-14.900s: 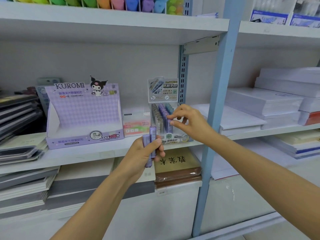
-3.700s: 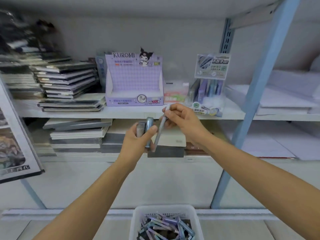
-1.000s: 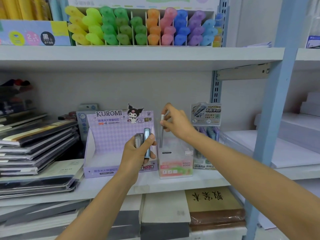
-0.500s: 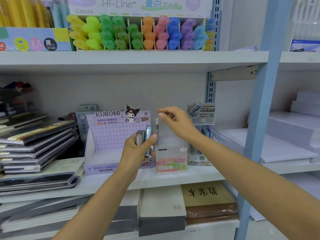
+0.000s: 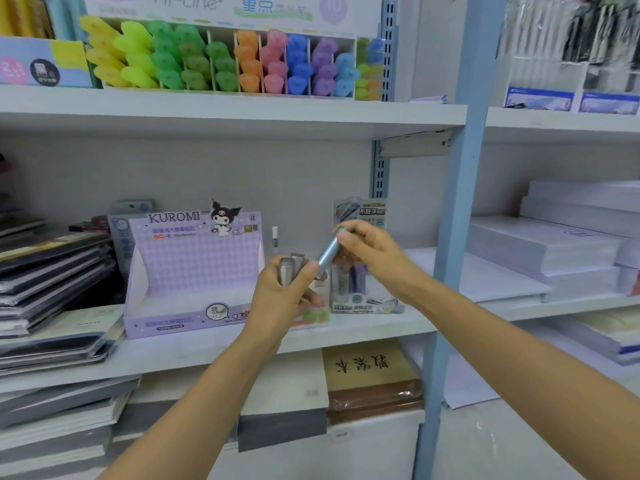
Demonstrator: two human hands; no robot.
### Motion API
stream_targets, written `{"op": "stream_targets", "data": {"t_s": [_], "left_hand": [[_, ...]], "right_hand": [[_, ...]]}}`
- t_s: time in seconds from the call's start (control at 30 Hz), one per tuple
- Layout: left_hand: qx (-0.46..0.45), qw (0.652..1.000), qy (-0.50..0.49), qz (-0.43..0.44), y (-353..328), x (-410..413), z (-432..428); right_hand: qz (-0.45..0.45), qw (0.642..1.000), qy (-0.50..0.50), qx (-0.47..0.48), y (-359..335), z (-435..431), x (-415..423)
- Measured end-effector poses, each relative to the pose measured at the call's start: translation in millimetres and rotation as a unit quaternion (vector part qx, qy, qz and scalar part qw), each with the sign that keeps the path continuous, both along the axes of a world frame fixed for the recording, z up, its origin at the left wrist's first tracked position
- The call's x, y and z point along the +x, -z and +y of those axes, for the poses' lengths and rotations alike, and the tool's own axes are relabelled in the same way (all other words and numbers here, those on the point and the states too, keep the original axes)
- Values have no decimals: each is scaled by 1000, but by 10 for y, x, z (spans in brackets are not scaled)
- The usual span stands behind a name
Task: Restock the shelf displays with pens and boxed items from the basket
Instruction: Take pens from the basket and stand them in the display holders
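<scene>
My left hand (image 5: 282, 299) grips a small bunch of grey lead tubes (image 5: 291, 270) in front of the middle shelf. My right hand (image 5: 369, 252) pinches the top of a light blue tube (image 5: 328, 252) whose lower end still lies against my left thumb. Behind my hands stands a clear display box (image 5: 311, 306) with one white-capped tube (image 5: 274, 239) upright in it. The empty purple Kuromi display box (image 5: 192, 271) stands to its left, and a small lead display stand (image 5: 360, 268) to its right.
Stacked notebooks (image 5: 52, 271) fill the shelf's left side. Coloured highlighters (image 5: 221, 60) line the shelf above. A blue upright post (image 5: 460, 202) stands right of my hands, with white paper reams (image 5: 554, 251) beyond it. The basket is out of view.
My right hand let go of the white-capped tube, which now stands in the clear box, and came back to my left hand to pinch the light blue tube.
</scene>
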State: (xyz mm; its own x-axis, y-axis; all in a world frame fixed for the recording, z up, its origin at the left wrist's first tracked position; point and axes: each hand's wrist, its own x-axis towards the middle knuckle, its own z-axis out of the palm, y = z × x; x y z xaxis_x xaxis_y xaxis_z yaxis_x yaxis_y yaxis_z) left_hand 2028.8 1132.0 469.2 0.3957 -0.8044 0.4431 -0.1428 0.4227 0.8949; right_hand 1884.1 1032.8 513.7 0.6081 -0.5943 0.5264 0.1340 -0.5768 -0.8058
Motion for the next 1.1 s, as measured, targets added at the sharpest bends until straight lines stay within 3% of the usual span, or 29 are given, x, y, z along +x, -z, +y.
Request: {"op": "stream_targets", "data": {"t_s": [0.07,0.2,0.47,0.73,0.93,1.1], "left_hand": [[14,1000,-2,-5,80,-54,-32],[36,999,19,-9,218,-132,-61],[30,999,-3,-13,229,-122,-142],[14,999,30,-15,226,-165,-194],[18,997,69,8,200,-154,-214],[24,998,63,0,206,-121,-217]], "right_hand": [[-2,998,65,1,51,-98,-136],[101,982,161,-5,382,-270,-318],[134,976,170,-24,674,-335,-430],[114,989,98,-14,619,-234,-553],[-19,967,248,-44,265,-530,-543],[36,961,273,-22,343,-704,-388]]}}
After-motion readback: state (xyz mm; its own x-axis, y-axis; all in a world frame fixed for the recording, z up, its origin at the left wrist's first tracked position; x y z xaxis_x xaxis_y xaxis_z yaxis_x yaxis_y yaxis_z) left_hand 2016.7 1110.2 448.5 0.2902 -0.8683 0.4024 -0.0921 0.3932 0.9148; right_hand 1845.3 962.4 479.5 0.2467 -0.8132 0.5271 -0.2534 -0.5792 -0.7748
